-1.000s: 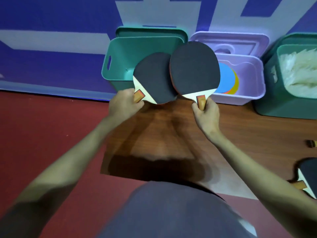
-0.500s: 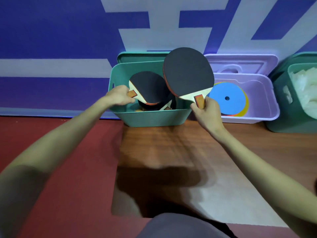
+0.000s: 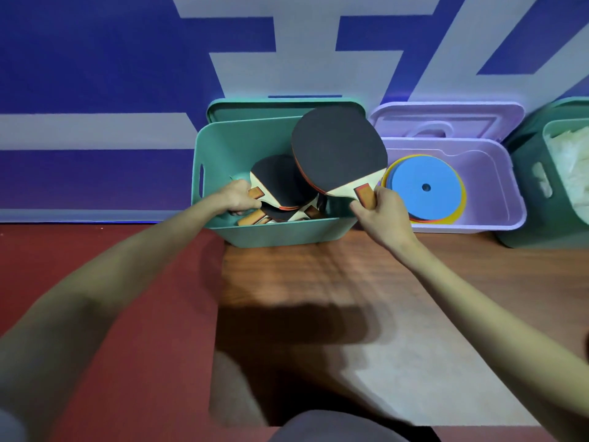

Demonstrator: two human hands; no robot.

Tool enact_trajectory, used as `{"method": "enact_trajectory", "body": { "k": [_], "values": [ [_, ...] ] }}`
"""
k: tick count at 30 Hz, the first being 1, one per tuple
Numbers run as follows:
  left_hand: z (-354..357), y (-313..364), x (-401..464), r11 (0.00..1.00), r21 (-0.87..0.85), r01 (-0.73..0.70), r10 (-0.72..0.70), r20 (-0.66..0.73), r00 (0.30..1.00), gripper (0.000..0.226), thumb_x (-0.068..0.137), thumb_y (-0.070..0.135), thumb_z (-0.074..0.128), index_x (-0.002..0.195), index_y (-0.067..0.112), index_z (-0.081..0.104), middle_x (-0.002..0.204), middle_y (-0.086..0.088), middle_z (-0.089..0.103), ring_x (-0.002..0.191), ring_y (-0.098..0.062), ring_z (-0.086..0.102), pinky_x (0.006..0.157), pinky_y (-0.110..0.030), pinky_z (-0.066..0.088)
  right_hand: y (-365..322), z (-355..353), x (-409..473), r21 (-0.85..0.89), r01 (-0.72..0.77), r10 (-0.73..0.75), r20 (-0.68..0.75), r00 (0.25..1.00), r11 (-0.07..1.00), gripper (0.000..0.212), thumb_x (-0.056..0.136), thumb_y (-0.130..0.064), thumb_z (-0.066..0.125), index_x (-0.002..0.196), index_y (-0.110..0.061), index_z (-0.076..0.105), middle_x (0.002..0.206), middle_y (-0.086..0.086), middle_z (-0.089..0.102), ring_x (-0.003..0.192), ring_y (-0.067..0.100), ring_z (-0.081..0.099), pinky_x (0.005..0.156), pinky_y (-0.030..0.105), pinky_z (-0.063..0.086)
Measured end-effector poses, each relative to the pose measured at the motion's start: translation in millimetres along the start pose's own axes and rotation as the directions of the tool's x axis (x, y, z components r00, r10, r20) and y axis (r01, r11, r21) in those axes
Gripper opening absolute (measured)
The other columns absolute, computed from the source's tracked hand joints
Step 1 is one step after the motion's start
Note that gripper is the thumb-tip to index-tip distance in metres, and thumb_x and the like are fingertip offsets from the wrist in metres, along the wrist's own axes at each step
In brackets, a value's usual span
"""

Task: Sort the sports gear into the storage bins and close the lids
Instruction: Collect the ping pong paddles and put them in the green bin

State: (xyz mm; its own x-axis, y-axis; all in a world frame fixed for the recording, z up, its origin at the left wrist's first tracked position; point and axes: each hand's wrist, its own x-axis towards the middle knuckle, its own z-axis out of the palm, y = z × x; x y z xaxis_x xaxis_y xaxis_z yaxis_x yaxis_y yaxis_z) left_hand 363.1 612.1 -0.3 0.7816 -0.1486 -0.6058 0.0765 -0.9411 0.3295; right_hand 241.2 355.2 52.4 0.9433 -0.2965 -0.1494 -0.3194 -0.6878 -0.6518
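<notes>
Two table-tennis paddles held at the teal bin, centre of frame.

The left hand point(image 3: 237, 197) is closed around the handle of a black-faced paddle point(image 3: 276, 183), which sits low inside the teal bin point(image 3: 223, 145) on top of other paddles point(image 3: 288, 215) lying there. The right hand point(image 3: 381, 212) grips the handle of a second paddle point(image 3: 336, 151), blade raised above the bin's right side. The bin's lid point(image 3: 255, 108) stands behind it against the blue and white wall point(image 3: 95, 59). Just to the right, a lilac bin point(image 3: 497, 177) holds flat discs point(image 3: 425, 186), blue one uppermost. At the right edge stands a dark green bin point(image 3: 526, 186) with white contents, unidentifiable.
</notes>
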Motion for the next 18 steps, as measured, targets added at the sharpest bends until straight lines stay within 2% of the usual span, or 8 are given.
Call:
{"method": "enact_trajectory", "body": {
  "k": [3, 5, 8, 10, 12, 15, 18],
  "values": [
    [6.2, -8.3, 7.6, 0.999, -0.040, 0.001, 0.001, 0.050, 0.999, 0.026, 0.084, 0.011, 0.058, 0.061, 0.008, 0.045, 0.040, -0.004, 0.046, 0.030, -0.012, 0.038, 0.035, -0.018, 0.032, -7.5, 3.2, 4.1, -0.027, 0.014, -0.012, 0.044, 0.999, 1.000, 0.039, 0.082, -0.019, 0.061, 0.056, -0.014, 0.033, 0.053, 0.001, 0.035, 0.060, 0.028, 0.038, 0.051, 0.035, 0.025],
    [7.7, -10.8, 10.4, 0.999, -0.042, 0.005, 0.000, 0.108, 0.994, 0.027, 0.088, 0.013, 0.060, 0.064, 0.007, 0.047, 0.049, -0.007, 0.052, 0.033, -0.013, 0.043, 0.036, -0.019, 0.035, -12.8, 5.1, 10.1, -0.053, 0.030, -0.024, 0.096, 0.995, 0.998, 0.038, 0.082, -0.021, 0.061, 0.056, -0.015, 0.035, 0.053, 0.000, 0.036, 0.061, 0.028, 0.039, 0.052, 0.033, 0.026],
    [6.3, -8.4, 6.4, 1.000, 0.002, 0.011, -0.011, 0.200, 0.980, 0.024, 0.091, 0.021, 0.063, 0.076, 0.009, 0.049, 0.067, -0.005, 0.057, 0.038, -0.006, 0.052, 0.038, -0.017, 0.039, -22.3, 10.3, 24.4, -0.132, 0.046, -0.019, 0.198, 0.980, 0.990, 0.037, 0.083, -0.024, 0.061, 0.057, -0.014, 0.037, 0.058, 0.003, 0.040, 0.065, 0.029, 0.043, 0.051, 0.034, 0.028],
    [5.1, -7.4, 1.4, 0.995, 0.103, -0.011, -0.010, 0.205, 0.979, 0.024, 0.091, 0.028, 0.064, 0.085, 0.008, 0.051, 0.080, -0.006, 0.056, 0.060, -0.013, 0.057, 0.046, -0.022, 0.038, -28.6, 16.5, 34.6, -0.186, 0.077, -0.025, 0.264, 0.964, 0.980, 0.036, 0.083, -0.028, 0.062, 0.059, -0.014, 0.039, 0.060, 0.003, 0.042, 0.069, 0.028, 0.045, 0.058, 0.031, 0.030],
    [3.3, -8.3, -2.8, 0.982, 0.185, -0.044, 0.004, 0.206, 0.978, 0.025, 0.090, 0.030, 0.063, 0.094, 0.007, 0.055, 0.092, -0.009, 0.058, 0.079, -0.022, 0.054, 0.058, -0.029, 0.038, -33.4, 25.9, 44.0, -0.209, 0.116, -0.043, 0.324, 0.945, 0.971, 0.035, 0.083, -0.028, 0.064, 0.060, -0.014, 0.041, 0.062, 0.003, 0.046, 0.070, 0.028, 0.048, 0.061, 0.029, 0.032],
    [-0.7, -13.9, -7.0, 0.970, 0.231, -0.071, 0.024, 0.201, 0.979, 0.023, 0.091, 0.027, 0.061, 0.099, 0.006, 0.060, 0.100, -0.012, 0.059, 0.091, -0.028, 0.056, 0.071, -0.031, 0.042, -37.9, 43.0, 54.8, -0.213, 0.143, -0.054, 0.378, 0.924, 0.966, 0.034, 0.083, -0.026, 0.064, 0.060, -0.011, 0.042, 0.062, 0.005, 0.047, 0.068, 0.028, 0.049, 0.060, 0.029, 0.033],
    [-9.8, -18.5, -19.3, 0.970, 0.229, -0.080, 0.063, 0.079, 0.995, 0.022, 0.091, 0.026, 0.060, 0.105, 0.010, 0.065, 0.104, -0.007, 0.062, 0.103, -0.027, 0.058, 0.082, -0.032, 0.045, -40.2, 59.3, 62.8, -0.235, 0.150, -0.039, 0.420, 0.907, 0.960, 0.033, 0.083, -0.024, 0.062, 0.061, -0.010, 0.043, 0.062, 0.004, 0.048, 0.069, 0.027, 0.051, 0.060, 0.029, 0.036]
  ]
}}
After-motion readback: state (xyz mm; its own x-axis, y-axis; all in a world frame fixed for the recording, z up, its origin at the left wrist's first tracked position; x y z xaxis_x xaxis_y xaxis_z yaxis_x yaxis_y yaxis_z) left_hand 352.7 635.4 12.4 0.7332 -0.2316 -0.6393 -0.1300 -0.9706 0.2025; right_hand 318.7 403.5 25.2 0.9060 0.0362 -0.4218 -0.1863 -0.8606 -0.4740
